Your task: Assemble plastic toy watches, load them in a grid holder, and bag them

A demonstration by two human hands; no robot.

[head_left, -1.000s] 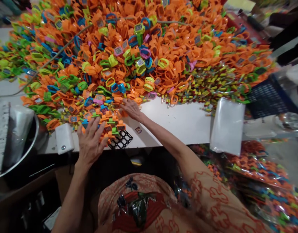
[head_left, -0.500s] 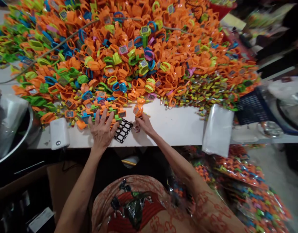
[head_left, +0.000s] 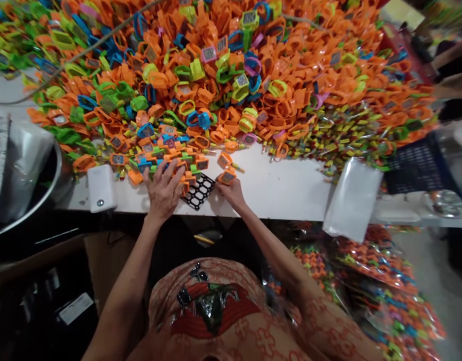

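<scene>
A black plastic grid (head_left: 199, 193) lies on the white table, its near right cells showing. Rows of orange, green and blue toy watches (head_left: 161, 153) stand close together over its far left part. My left hand (head_left: 163, 193) rests on the near edge of these watches, fingers spread and gripping nothing. Right of the grid, my right hand (head_left: 231, 193) pinches an orange toy watch (head_left: 227, 177) at its near end. Just beyond lies another orange toy watch (head_left: 224, 160), beside a small yellow-and-red stick (head_left: 237, 168). My right fingertips are partly hidden by the held watch.
A large heap of toy watches (head_left: 216, 75) covers the table's back, with yellow-and-red sticks (head_left: 339, 135) at its right. A white box-shaped device (head_left: 102, 188) and a metal bowl (head_left: 60, 173) stand left. Clear plastic bags (head_left: 353, 200) overhang the front edge at right.
My right hand has turned and now holds the orange watch lower, close to the grid's right corner. The camera view has shifted; my left hand stays on the rows of watches.
</scene>
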